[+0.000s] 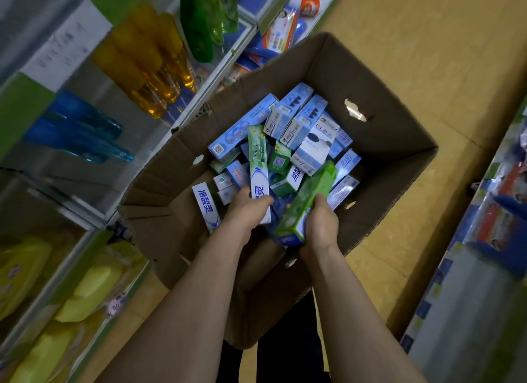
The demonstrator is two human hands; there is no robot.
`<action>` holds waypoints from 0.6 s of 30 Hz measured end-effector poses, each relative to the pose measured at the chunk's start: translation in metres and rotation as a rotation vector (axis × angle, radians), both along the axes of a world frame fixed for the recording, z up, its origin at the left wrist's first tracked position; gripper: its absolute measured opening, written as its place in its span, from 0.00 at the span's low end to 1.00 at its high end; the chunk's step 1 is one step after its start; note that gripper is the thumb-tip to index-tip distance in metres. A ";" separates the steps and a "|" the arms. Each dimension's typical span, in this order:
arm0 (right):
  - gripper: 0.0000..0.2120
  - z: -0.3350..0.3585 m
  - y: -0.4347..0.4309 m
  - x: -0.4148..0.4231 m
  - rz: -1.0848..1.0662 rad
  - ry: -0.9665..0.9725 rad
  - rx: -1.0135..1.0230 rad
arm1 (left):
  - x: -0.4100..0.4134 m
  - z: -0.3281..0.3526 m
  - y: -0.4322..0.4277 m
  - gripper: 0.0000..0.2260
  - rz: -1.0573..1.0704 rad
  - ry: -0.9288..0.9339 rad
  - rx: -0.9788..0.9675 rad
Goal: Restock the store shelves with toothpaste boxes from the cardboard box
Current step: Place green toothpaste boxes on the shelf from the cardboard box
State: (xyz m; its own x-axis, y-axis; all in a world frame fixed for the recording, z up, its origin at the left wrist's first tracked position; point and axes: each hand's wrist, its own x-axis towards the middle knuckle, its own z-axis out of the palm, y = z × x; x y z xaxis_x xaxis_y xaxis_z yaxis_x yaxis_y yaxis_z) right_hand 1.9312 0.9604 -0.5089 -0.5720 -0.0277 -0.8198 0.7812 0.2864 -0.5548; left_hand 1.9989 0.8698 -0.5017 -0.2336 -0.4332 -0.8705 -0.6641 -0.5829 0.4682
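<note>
Reaching into the carton (385, 160), both hands are only at the picking stage. The shelf (211, 77) stands well left of the left hand, and judging by the heap of boxes (299, 126) beyond the fingers, most of the stock has yet to go up. The left hand (248, 208) curls round the near end of a white-green box (258, 160) that stretches away over the heap. Just right of it, the right hand (320, 226) clasps a green box (308, 200) by its side, tilted above the rest.
</note>
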 end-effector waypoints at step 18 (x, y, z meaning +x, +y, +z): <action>0.17 0.180 -0.023 -0.017 0.419 -0.250 -0.582 | -0.025 0.149 -0.033 0.13 0.269 0.414 0.127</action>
State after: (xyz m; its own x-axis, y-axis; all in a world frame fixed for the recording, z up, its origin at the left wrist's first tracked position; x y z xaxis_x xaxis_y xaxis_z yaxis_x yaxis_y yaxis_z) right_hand 1.9141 0.9375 -0.3291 -0.2174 -0.6697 -0.7101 0.7940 0.3018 -0.5278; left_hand 1.9740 0.8363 -0.3528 -0.4645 -0.4219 -0.7786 -0.2564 -0.7774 0.5743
